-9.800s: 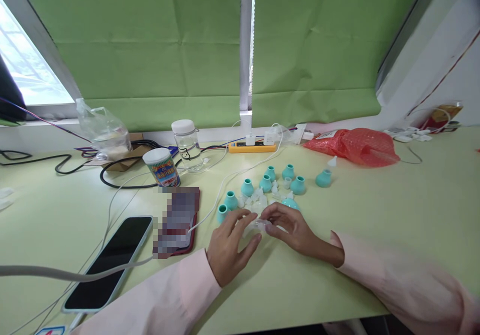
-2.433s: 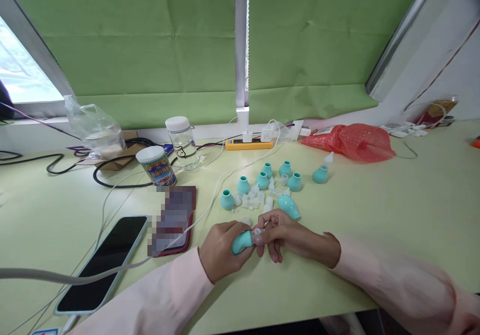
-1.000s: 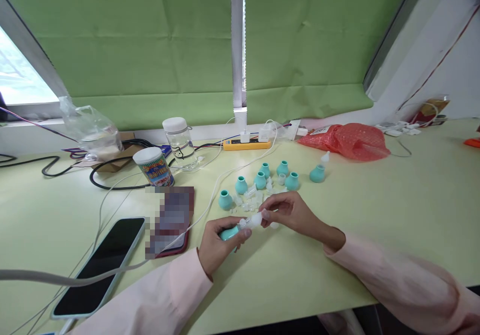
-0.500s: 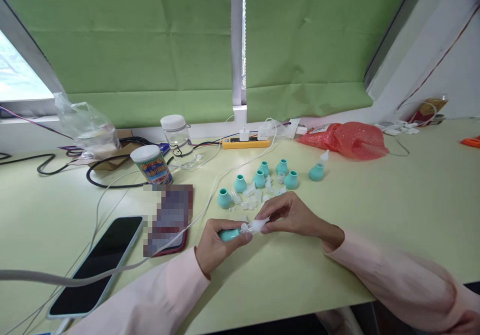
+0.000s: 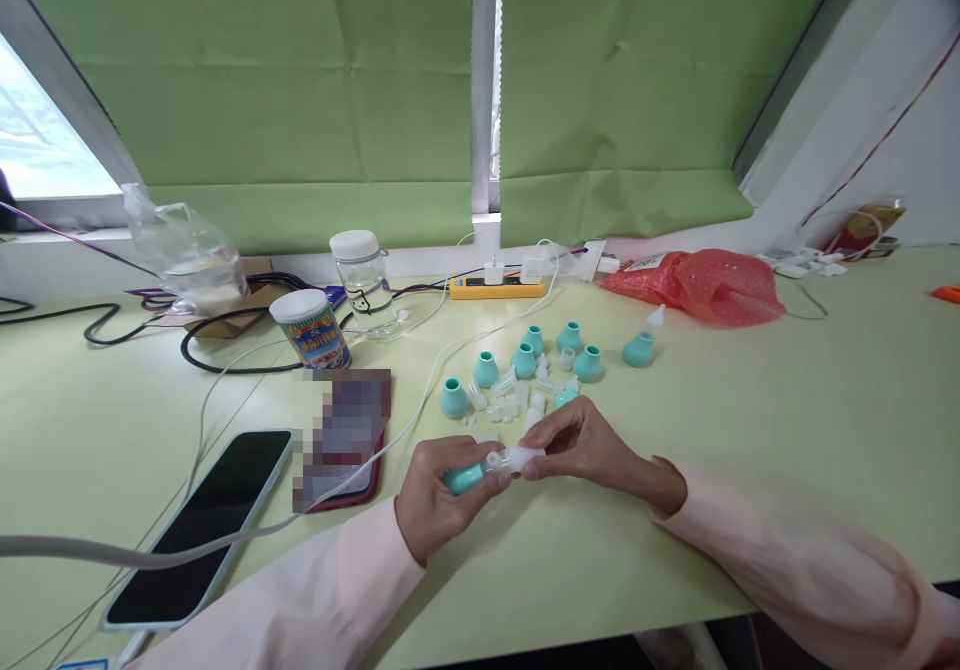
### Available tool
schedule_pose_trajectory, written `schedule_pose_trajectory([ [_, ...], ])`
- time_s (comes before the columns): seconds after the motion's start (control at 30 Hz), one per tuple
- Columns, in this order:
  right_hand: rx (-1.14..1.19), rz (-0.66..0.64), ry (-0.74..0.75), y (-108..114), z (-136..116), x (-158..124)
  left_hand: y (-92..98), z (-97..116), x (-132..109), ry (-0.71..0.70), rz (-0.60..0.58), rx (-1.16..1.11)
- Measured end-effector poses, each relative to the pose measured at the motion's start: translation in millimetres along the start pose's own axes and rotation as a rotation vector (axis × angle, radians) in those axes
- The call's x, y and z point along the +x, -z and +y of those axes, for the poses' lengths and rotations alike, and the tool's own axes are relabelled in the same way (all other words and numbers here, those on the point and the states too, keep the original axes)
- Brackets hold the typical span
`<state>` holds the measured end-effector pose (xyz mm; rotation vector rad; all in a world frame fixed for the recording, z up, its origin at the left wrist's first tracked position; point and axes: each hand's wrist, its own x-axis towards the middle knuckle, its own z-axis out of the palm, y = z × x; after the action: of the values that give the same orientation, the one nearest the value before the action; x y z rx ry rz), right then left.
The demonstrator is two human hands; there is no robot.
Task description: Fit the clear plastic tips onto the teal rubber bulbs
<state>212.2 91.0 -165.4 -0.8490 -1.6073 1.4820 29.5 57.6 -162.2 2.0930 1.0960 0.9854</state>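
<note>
My left hand [image 5: 435, 505] is closed around a small teal rubber bulb [image 5: 465, 477], held just above the table. My right hand [image 5: 585, 442] pinches a clear plastic tip [image 5: 517, 459] that sits at the bulb's open end. Behind my hands several more teal bulbs [image 5: 486, 369] stand on the pale green table [image 5: 787, 420], with loose clear plastic pieces [image 5: 504, 408] scattered among them. One bulb with a clear tip fitted [image 5: 642, 346] stands apart to the right. Another teal bulb [image 5: 564, 397] lies partly hidden behind my right hand.
A black phone [image 5: 199, 525] and a dark red item [image 5: 345, 445] lie at the left, crossed by white cables. A printed can [image 5: 309, 330], a clear jar [image 5: 363, 282], a plastic bag [image 5: 184, 250], a yellow power strip [image 5: 496, 288] and a red bag [image 5: 697, 285] line the back.
My left hand picked up a teal bulb, and my right hand brought a clear tip to its opening. In the last half second both hands barely moved; the view shifted slightly.
</note>
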Motion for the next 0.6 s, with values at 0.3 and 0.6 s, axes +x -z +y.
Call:
schedule_pose_trajectory([
  [0.3, -0.235, 0.335, 0.233, 52.5, -53.3, -2.7, 8.6, -8.4, 3.4, -0.067, 0.229, -0.041],
  [0.6, -1.198, 0.531, -0.108, 124.8, -61.2, 4.6, -4.3, -23.9, 6.3, -0.022, -0.027, 0.692],
])
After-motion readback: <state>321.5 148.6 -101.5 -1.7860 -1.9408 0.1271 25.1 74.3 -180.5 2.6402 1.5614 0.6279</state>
